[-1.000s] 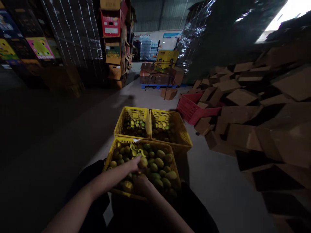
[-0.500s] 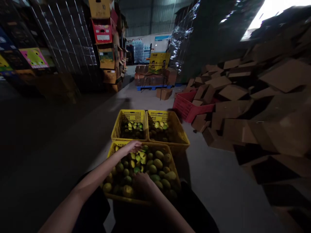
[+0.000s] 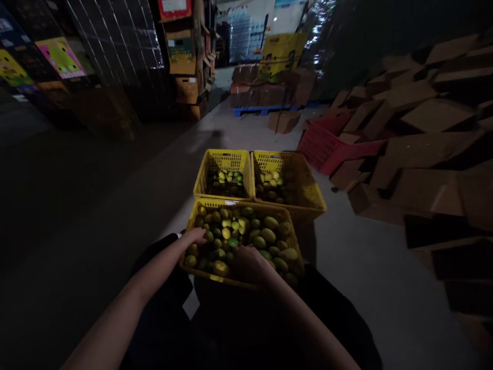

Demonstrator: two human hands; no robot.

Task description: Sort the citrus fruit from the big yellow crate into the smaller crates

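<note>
A yellow plastic crate full of green and yellow round fruit stands on the floor right in front of my knees. My left hand lies on the fruit at the crate's near left side, fingers stretched toward the middle. My right hand is sunk in the fruit at the near edge. Only its back shows and its fingers are hidden. Behind this crate stand two more yellow crates side by side, the left one and the right one. Each holds a shallow layer of the same fruit.
A red crate and a big heap of flattened brown cartons lie to the right. Stacked boxes and a wrapped pallet line the left. Boxes on a blue pallet stand ahead. The concrete floor is dark on the left.
My left hand has drawn back from the crate's far edge to its near left side. My right hand stays in the fruit. The view has tilted down and shifted.
</note>
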